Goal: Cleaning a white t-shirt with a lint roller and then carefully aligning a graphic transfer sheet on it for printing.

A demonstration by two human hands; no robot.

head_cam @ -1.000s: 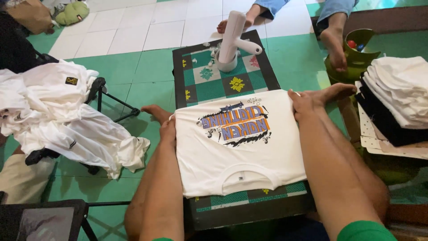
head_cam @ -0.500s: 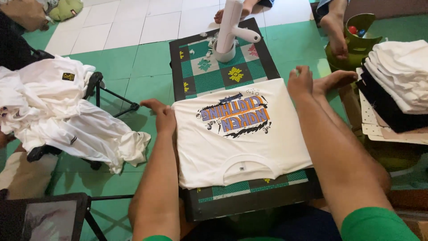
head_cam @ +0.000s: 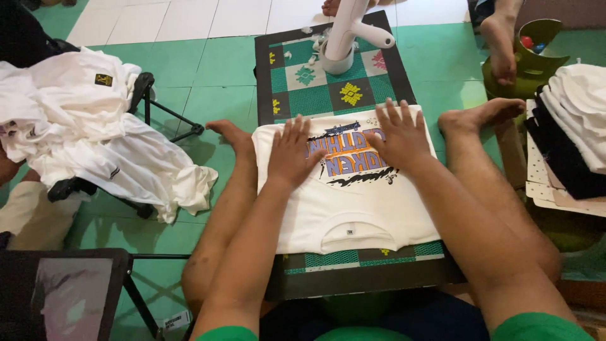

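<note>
Both hands lay flat and open, gripping nothing: the left hand (head_cam: 293,155) and the right hand (head_cam: 396,136) pressed palm-down on the printed front of the white T-shirt (head_cam: 347,189), fingers spread over the colourful graphic. A moment earlier they had been out at the shirt's side edges; now they had come inward onto the print, which suggested smoothing rather than pulling the cloth straight. The shirt rested on the green checkered board (head_cam: 328,88), collar toward the person (legs stretched along either side). A heap of white shirts (head_cam: 95,136) sat left, a folded stack (head_cam: 577,123) right.
</note>
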